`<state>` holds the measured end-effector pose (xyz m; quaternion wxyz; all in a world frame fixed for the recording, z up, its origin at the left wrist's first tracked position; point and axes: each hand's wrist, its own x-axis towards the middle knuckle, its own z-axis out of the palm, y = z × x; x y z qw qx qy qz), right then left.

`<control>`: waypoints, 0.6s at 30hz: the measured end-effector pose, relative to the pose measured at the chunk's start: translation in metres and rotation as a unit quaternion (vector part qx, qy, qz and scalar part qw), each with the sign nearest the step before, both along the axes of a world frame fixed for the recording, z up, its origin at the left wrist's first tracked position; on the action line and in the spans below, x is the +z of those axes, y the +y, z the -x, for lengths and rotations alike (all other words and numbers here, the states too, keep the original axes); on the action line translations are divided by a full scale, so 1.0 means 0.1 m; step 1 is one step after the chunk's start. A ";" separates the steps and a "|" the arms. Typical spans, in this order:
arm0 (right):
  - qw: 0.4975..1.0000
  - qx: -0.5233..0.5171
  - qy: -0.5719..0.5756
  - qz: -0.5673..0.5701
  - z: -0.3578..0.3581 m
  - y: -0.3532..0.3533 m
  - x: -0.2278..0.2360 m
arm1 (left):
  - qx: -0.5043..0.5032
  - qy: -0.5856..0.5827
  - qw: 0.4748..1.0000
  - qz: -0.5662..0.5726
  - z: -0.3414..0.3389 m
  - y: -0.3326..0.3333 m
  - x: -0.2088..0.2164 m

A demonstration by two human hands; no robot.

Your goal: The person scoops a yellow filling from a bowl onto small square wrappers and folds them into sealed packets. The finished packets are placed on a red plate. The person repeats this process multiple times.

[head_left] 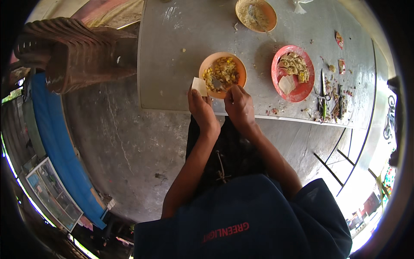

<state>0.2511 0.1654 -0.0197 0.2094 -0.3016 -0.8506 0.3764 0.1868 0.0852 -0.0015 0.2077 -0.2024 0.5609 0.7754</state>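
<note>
Left hand (pixel 203 111): held pale square (pixel 198 87) at bowl (pixel 244 74)'s left rim, probably to stay near food (pixel 228 66).
Right hand (pixel 239 107): curled, apparently around spoon (pixel 217 84).
Plate (pixel 306 92): right, presumably for reach.

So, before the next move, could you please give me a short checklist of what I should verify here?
1. Wrapper in the left hand: ok, pale and not folded.
2. Spoon in the right hand: seems ok, but the fist hides its handle end.
3. Filling in the orange bowl: ok, some there.
4. Spare wrappers on the red plate: ok; how many, cannot tell.
5. Knife away from both hands: ok, at the table's right side.
</note>
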 end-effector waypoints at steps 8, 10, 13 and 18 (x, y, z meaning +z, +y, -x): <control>0.994 0.098 -0.026 -0.036 -0.14 0.24 -0.02 | -0.042 0.202 0.965 0.164 -0.29 0.00 -0.23; 0.989 0.131 -0.037 -0.054 -0.15 0.32 -0.05 | -0.076 0.255 0.938 0.224 -0.32 0.04 -0.30; 0.981 0.176 -0.054 -0.060 -0.20 0.37 -0.09 | -0.095 0.269 0.922 0.262 -0.45 0.12 -0.34; 0.981 0.191 -0.022 0.023 -0.15 0.40 -0.11 | -0.076 0.245 0.933 0.254 -0.53 0.23 -0.28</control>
